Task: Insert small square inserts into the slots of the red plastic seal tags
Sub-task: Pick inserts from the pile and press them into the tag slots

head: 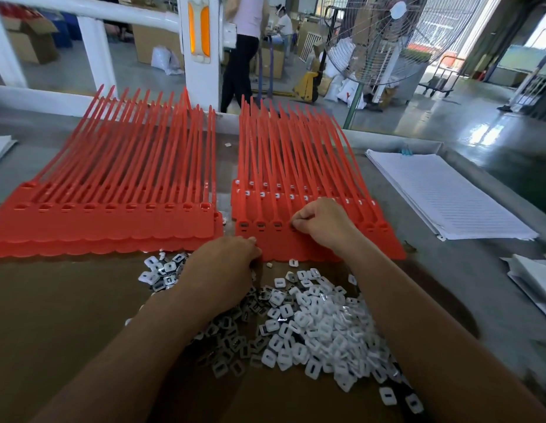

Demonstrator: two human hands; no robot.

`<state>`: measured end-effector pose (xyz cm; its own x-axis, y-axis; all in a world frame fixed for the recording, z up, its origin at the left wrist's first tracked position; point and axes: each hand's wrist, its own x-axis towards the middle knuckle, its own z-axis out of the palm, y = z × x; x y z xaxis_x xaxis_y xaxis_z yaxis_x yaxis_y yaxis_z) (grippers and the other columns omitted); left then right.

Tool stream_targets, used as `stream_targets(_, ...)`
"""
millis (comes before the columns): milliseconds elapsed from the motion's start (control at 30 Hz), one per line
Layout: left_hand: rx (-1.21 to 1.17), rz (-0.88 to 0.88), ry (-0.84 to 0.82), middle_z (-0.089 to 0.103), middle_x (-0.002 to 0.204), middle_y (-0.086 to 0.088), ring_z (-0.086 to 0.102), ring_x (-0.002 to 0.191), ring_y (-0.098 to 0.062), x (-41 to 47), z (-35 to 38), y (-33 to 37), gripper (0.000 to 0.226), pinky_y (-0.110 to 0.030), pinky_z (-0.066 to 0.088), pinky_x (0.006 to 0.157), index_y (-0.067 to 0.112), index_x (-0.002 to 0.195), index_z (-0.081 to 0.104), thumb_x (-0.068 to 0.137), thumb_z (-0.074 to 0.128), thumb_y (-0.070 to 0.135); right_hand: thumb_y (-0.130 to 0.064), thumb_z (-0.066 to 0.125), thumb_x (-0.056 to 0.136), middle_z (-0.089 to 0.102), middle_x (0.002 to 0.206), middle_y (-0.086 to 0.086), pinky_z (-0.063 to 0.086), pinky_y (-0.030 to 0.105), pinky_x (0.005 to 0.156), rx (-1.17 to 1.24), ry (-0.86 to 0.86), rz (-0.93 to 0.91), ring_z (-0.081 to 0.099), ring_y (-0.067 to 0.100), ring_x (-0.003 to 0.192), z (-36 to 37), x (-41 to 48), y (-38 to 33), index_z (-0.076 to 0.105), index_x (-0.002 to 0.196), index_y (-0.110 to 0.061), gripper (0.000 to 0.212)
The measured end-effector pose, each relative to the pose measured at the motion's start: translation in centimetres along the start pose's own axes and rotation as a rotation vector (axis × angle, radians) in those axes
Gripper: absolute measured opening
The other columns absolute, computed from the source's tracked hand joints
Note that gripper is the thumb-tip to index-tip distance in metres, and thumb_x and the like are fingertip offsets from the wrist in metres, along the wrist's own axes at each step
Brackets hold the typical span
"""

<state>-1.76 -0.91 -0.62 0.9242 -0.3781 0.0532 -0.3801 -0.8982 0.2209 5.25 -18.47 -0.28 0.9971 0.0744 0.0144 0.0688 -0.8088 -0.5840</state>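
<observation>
Two stacks of red seal tag strips lie on the table. The left stack (107, 221) shows empty slots. On the right stack (271, 239), the front strip has three slots at its left end filled with inserts. My right hand (319, 222) rests on that front strip with fingers curled, its fingertips pinching at the fourth slot; whatever it pinches is hidden. My left hand (226, 264) grips the strip's near left edge, fingers curled down over it. A heap of small white and dark square inserts (308, 328) lies on brown cardboard (67, 315) under my forearms.
A sheaf of white lined sheets (448, 196) lies to the right, with more paper (534, 279) at the right edge. Beyond the table stand a white railing (201, 50), a big floor fan (378, 38) and a person (244, 50) walking.
</observation>
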Motion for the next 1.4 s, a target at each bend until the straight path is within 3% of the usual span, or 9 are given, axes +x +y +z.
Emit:
stream_targets(200,0.011,0.0,-0.021,0.043,0.14,0.002,0.042,0.125,-0.016,-0.1,-0.2,0.1,0.049,-0.033,0.034,0.105,0.022,0.136,0.04,0.09,0.037,0.007,-0.012,0.065,0.083,0.054,0.081,-0.017,0.03,0.01,0.061,0.015,0.02,-0.001,0.043,-0.008,0.068,0.0,-0.2,0.1,0.071,0.084,-0.019,0.01)
stream_targets(367,0.014,0.006,-0.021,0.038,0.144,0.005,0.041,0.127,-0.016,-0.3,-0.2,0.2,0.048,-0.034,0.034,0.105,0.021,0.133,0.045,0.088,0.037,0.005,-0.011,0.071,0.076,0.057,0.082,-0.011,0.04,0.025,0.077,0.049,0.05,0.072,0.053,0.009,0.089,-0.1,0.0,-0.4,0.057,0.065,-0.029,0.025)
stream_targets(667,0.001,0.011,-0.009,0.034,0.146,0.008,0.039,0.128,-0.015,-0.2,-0.1,0.1,0.049,-0.033,0.032,0.105,0.024,0.133,0.044,0.089,0.038,0.005,-0.011,0.07,0.078,0.057,0.083,-0.009,0.039,0.025,0.078,0.045,0.027,0.06,0.051,0.008,0.087,-0.2,-0.2,-0.4,0.056,0.061,-0.03,0.029)
stream_targets(1000,-0.016,0.012,0.0,0.033,0.146,0.007,0.038,0.129,-0.014,-0.1,0.0,0.0,0.047,-0.031,0.031,0.105,0.024,0.134,0.044,0.09,0.038,0.008,-0.013,0.068,0.08,0.055,0.082,-0.011,0.037,0.024,0.078,0.043,0.016,0.041,0.05,0.007,0.086,-0.4,-0.8,-0.9,0.062,0.071,-0.028,0.019)
stream_targets(1133,-0.03,0.009,0.011,0.037,0.144,0.006,0.039,0.128,-0.014,-0.1,0.2,-0.1,0.047,-0.029,0.031,0.104,0.024,0.135,0.042,0.09,0.038,0.01,-0.021,0.066,0.082,0.05,0.077,-0.02,0.036,0.023,0.076,0.001,-0.013,-0.087,0.049,0.001,0.08,-0.9,-2.2,-2.2,0.056,0.072,-0.031,0.017)
stream_targets(1233,-0.063,0.0,0.037,0.048,0.136,0.004,0.046,0.121,-0.016,-0.1,0.2,-0.4,0.046,-0.03,0.037,0.101,0.026,0.132,0.046,0.089,0.038,0.01,-0.023,0.066,0.082,0.053,0.077,-0.021,0.041,0.019,0.075,-0.021,-0.139,-0.186,0.052,-0.005,0.076,-0.7,-4.0,-3.7,0.066,0.085,-0.026,0.004)
stream_targets(1333,-0.133,0.008,0.044,0.06,0.12,0.003,0.055,0.106,-0.016,-0.1,0.0,-0.6,0.042,-0.03,0.043,0.091,0.031,0.124,0.055,0.092,0.037,0.011,-0.021,0.067,0.081,0.061,0.078,-0.017,0.045,0.015,0.069,-0.049,-0.289,-0.249,0.06,0.002,0.077,-0.4,-5.9,-4.8,0.07,0.092,-0.021,0.012)
stream_targets(1400,-0.172,0.011,0.036,0.061,0.12,0.002,0.056,0.106,-0.016,-0.2,-0.1,-0.7,0.036,-0.029,0.042,0.091,0.028,0.114,0.062,0.091,0.039,0.011,-0.019,0.067,0.081,0.066,0.086,-0.013,0.043,0.01,0.071,-0.095,-0.349,-0.323,0.058,0.0,0.079,-0.2,-6.9,-5.4,0.072,0.096,-0.019,0.016)
